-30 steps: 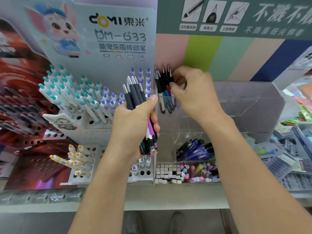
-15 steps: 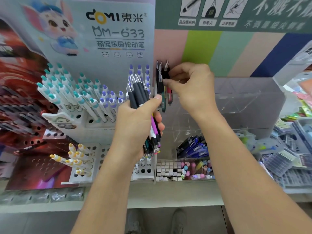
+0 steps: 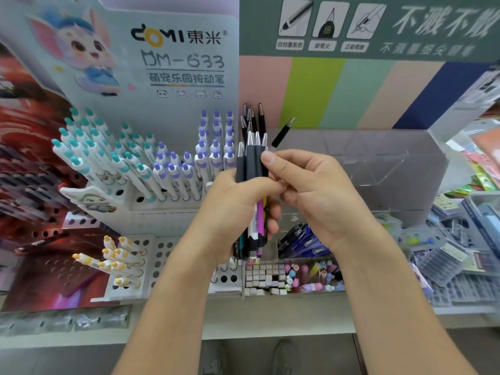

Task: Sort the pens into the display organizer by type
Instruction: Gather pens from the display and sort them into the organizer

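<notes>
The left hand [image 3: 238,201] holds a bunch of pens [image 3: 253,169] upright, its fingers wrapped tight around them. The right hand [image 3: 311,190] pinches one pen in the bunch near the top with thumb and finger. Behind them, more black pens [image 3: 254,117] stand in the clear organizer [image 3: 378,158].

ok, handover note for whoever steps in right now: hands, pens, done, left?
Left hand grips the bundle of pens, tips down, dark clicker ends up.
Right hand pinches one dark pen in that bundle near its top.
Done: a few black pens stand in the clear acrylic organizer at its left end; one black pen leans off to their right.
Left: the rest of the bundle, mixed barrel colours, still to sort. Most organizer compartments look unfilled.
</notes>
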